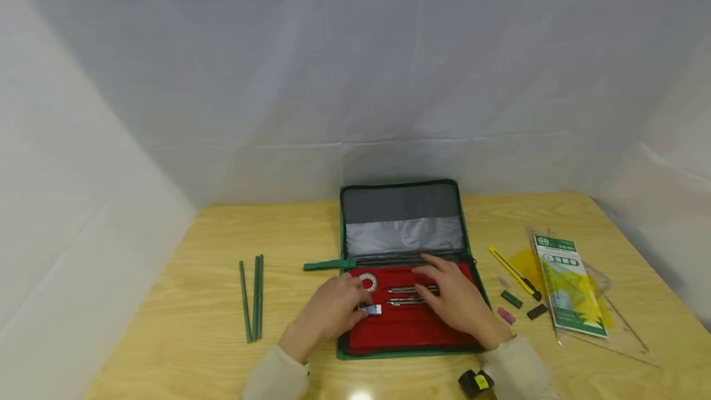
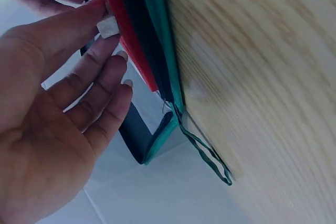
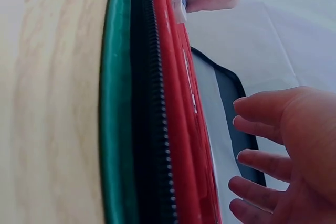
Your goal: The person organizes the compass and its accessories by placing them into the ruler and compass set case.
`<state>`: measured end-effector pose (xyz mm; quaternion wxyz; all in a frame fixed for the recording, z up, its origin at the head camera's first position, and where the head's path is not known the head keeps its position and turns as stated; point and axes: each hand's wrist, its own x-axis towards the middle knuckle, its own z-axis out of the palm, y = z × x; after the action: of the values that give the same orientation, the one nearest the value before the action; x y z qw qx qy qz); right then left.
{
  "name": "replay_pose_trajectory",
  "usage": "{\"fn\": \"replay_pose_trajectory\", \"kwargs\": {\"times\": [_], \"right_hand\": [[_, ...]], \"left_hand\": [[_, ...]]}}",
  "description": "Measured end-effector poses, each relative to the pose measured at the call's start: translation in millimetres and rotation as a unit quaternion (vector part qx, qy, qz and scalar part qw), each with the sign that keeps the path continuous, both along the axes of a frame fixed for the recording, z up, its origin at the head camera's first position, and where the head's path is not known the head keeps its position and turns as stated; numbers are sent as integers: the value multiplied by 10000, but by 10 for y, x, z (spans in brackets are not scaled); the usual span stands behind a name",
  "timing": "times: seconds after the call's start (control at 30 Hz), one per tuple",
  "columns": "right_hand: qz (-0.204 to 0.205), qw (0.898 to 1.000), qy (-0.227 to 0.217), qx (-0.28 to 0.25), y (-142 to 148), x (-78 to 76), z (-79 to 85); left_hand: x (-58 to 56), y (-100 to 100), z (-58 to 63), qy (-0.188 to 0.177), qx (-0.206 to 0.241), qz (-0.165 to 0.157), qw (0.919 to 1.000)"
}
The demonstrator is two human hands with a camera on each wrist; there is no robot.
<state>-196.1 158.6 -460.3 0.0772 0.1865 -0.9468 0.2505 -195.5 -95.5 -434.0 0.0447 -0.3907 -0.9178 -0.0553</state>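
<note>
A green zip case [image 1: 411,354] lies unfolded on the table, with a red tray [image 1: 383,336] in its near half. My left hand [image 1: 328,310] is over the tray's left side. Its thumb and fingers pinch a white eraser [image 1: 374,310] with a blue printed sleeve; the left wrist view shows the bare white end of this eraser [image 2: 108,27]. Just above it sits a round white ring-shaped item [image 1: 368,281]. Slim metal drawing instruments [image 1: 404,301] lie mid-tray, partly hidden by my right hand [image 1: 458,301]. That hand hovers with spread, relaxed fingers and grips nothing.
Several dark green pencils [image 1: 257,298] lie left of the case. To its right are a yellow utility knife [image 1: 513,272], small green [image 1: 511,299], black [image 1: 537,312] and pink [image 1: 506,315] blocks, and a green-white packet [image 1: 572,286] over clear set squares [image 1: 627,341]. A strap [image 1: 328,265] sticks out leftward.
</note>
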Motion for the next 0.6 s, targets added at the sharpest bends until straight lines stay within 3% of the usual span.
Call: {"fn": "replay_pose_trajectory", "kwargs": {"times": [0.13,0.33,0.6], "right_hand": [[-6,10000,26,-41,-12,16,-16],[138,9998,-90,-148,-63,48,-20],[950,9949,-297,-175,-289,128,0]], "left_hand": [[26,3,12,19,36,79,10000],[56,-25,41,-406,185,226,9987],[75,-161,24,-452,678,445,9957]]}}
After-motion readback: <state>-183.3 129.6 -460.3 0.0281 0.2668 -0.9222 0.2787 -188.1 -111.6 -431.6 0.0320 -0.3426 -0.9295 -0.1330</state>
